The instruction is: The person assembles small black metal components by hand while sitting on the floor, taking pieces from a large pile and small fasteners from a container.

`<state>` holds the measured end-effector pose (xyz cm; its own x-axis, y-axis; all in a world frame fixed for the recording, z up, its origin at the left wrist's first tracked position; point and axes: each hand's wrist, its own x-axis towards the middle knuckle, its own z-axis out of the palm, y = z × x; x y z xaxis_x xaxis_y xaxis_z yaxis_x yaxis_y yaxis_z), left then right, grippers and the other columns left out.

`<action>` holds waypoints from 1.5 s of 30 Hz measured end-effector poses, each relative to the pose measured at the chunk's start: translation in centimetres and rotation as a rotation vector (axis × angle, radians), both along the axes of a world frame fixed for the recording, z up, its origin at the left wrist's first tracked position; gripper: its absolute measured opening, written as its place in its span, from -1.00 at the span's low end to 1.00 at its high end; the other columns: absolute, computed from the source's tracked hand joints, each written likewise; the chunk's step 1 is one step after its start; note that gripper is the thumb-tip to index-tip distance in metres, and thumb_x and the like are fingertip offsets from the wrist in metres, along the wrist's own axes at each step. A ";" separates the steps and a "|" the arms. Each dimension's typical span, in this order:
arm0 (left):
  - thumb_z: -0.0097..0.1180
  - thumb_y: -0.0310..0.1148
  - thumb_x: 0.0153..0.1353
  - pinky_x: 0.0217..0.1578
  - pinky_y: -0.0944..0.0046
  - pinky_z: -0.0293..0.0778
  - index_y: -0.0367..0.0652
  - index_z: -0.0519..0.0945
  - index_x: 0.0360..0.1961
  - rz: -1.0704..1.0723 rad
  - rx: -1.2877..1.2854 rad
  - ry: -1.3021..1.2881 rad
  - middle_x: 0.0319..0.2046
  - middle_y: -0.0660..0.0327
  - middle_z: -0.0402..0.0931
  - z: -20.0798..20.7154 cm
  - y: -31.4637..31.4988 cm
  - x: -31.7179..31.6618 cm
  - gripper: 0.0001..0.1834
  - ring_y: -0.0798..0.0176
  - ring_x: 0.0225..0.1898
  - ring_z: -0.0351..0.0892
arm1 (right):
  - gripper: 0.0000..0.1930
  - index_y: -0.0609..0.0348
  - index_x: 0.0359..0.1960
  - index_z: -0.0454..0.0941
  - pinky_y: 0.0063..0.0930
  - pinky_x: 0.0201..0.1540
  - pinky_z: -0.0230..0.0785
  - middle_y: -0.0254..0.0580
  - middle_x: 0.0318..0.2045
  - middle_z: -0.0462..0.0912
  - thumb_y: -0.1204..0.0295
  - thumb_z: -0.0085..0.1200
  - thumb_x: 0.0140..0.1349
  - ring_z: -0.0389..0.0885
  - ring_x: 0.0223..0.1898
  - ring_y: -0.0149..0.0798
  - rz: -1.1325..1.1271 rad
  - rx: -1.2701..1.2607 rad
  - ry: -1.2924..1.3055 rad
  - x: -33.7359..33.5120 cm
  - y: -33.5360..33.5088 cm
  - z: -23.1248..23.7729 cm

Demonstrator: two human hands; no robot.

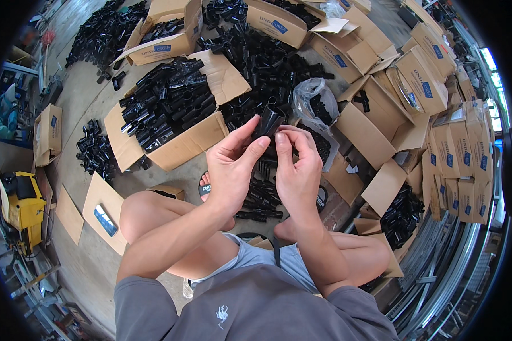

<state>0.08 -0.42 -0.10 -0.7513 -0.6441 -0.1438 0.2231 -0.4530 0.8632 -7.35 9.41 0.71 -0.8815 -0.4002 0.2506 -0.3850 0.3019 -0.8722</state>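
Held up in front of me is a shiny black tubular part (271, 117) with a wide round mouth at its upper end. The thumb and fingers of my left hand (234, 161) grip it from the left. My right hand (297, 163) has its thumb and fingertips closed on the part's right side; its lower end is hidden by my hands. Just beyond my left hand stands a cardboard box (182, 146) piled with similar black parts (173, 99). More loose black parts (261, 202) lie on the floor below my wrists.
Heaps of black parts (261, 59) spread across the far floor. A clear plastic bag (308, 96) and open cartons (372, 122) stand to the right, near stacked boxes (458, 148). A phone (105, 220) lies on cardboard at left, with a yellow machine (25, 199) beyond. Metal lengths (438, 267) lie at lower right.
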 end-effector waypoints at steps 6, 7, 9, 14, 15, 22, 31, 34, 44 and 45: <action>0.27 -0.59 0.34 0.04 0.39 0.58 -0.33 0.55 0.28 -0.022 0.009 -0.010 -0.01 0.13 0.70 0.0 0.2 0.0 -0.53 0.43 -0.05 0.66 | -0.77 0.31 -0.10 0.63 -0.37 -0.09 0.50 -0.07 -0.18 0.73 0.35 0.19 0.41 0.71 -0.19 -0.20 0.053 -0.208 -0.345 0.5 0.5 0.2; 0.27 -0.59 0.34 0.03 0.39 0.58 -0.33 0.55 0.27 -0.019 0.014 -0.007 -0.01 0.13 0.71 0.1 0.2 0.0 -0.53 0.43 -0.06 0.66 | -0.77 0.31 -0.08 0.62 -0.40 -0.10 0.50 -0.09 -0.18 0.74 0.36 0.19 0.41 0.71 -0.20 -0.24 0.049 -0.198 -0.363 0.5 0.6 0.1; 0.27 -0.59 0.34 0.03 0.39 0.58 -0.33 0.56 0.27 -0.015 0.013 -0.001 -0.02 0.13 0.71 0.1 0.2 0.0 -0.53 0.43 -0.06 0.66 | -0.76 0.33 -0.07 0.61 -0.41 -0.10 0.50 -0.11 -0.20 0.74 0.38 0.21 0.40 0.70 -0.20 -0.28 0.015 -0.065 -0.268 0.3 0.5 0.1; 0.27 -0.58 0.33 0.03 0.40 0.58 -0.33 0.56 0.27 -0.015 -0.001 -0.010 -0.01 0.12 0.71 0.1 0.1 0.0 -0.53 0.43 -0.06 0.66 | -0.74 0.33 -0.05 0.60 -0.40 -0.10 0.49 -0.12 -0.24 0.74 0.37 0.21 0.40 0.71 -0.21 -0.26 0.014 -0.223 -0.208 0.7 0.0 -0.6; 0.27 -0.58 0.33 0.02 0.40 0.58 -0.33 0.56 0.27 -0.013 0.002 -0.006 -0.01 0.12 0.71 0.1 0.1 0.0 -0.53 0.43 -0.06 0.66 | -0.74 0.33 -0.05 0.60 -0.40 -0.10 0.49 -0.11 -0.23 0.73 0.36 0.21 0.40 0.71 -0.20 -0.25 0.027 -0.240 -0.263 0.8 0.3 -0.8; 0.28 -0.57 0.33 0.03 0.39 0.57 -0.32 0.56 0.27 -0.011 0.032 0.007 0.00 0.12 0.71 -0.2 0.0 -0.1 -0.52 0.43 -0.06 0.65 | -0.79 0.32 -0.09 0.60 -0.45 -0.14 0.47 -0.12 -0.17 0.72 0.42 0.22 0.38 0.68 -0.20 -0.28 0.004 -0.344 -0.189 0.9 -0.6 -0.8; 0.28 -0.55 0.34 0.06 0.40 0.54 -0.31 0.55 0.28 -0.018 0.008 -0.047 0.02 0.14 0.70 0.2 -0.1 0.0 -0.51 0.45 -0.05 0.64 | -0.80 0.31 -0.11 0.58 -0.33 -0.11 0.49 -0.06 -0.18 0.70 0.38 0.17 0.42 0.69 -0.18 -0.17 0.000 -0.101 -0.183 0.5 0.0 -0.7; 0.29 -0.54 0.33 0.06 0.39 0.54 -0.32 0.55 0.28 -0.029 0.008 -0.024 0.02 0.13 0.70 -0.1 0.0 -0.2 -0.51 0.45 -0.05 0.64 | -0.81 0.31 -0.15 0.60 -0.35 -0.10 0.50 -0.03 -0.19 0.69 0.39 0.14 0.43 0.71 -0.17 -0.13 0.032 -0.258 -0.159 0.8 -0.1 -1.4; 0.29 -0.54 0.33 0.04 0.40 0.55 -0.32 0.55 0.28 -0.045 0.017 -0.023 0.02 0.14 0.70 -0.2 0.0 -0.2 -0.51 0.46 -0.04 0.64 | -0.81 0.33 -0.14 0.60 -0.36 -0.01 0.54 -0.01 -0.06 0.66 0.41 0.15 0.42 0.71 -0.08 -0.18 0.024 -0.295 -0.151 0.5 -0.1 -1.2; 0.29 -0.54 0.33 0.04 0.40 0.55 -0.32 0.56 0.28 -0.036 0.024 -0.038 0.02 0.15 0.70 -0.1 0.0 -0.2 -0.52 0.46 -0.05 0.64 | -0.80 0.32 -0.12 0.60 -0.35 -0.01 0.54 0.00 -0.05 0.66 0.40 0.14 0.43 0.71 -0.07 -0.20 0.023 -0.208 -0.118 0.4 0.0 -1.1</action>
<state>-0.10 -0.39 -0.22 -0.7678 -0.6127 -0.1875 0.1734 -0.4805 0.8597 -6.96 9.43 -0.37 -0.9010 -0.3708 0.2253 -0.2810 0.1029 -0.9542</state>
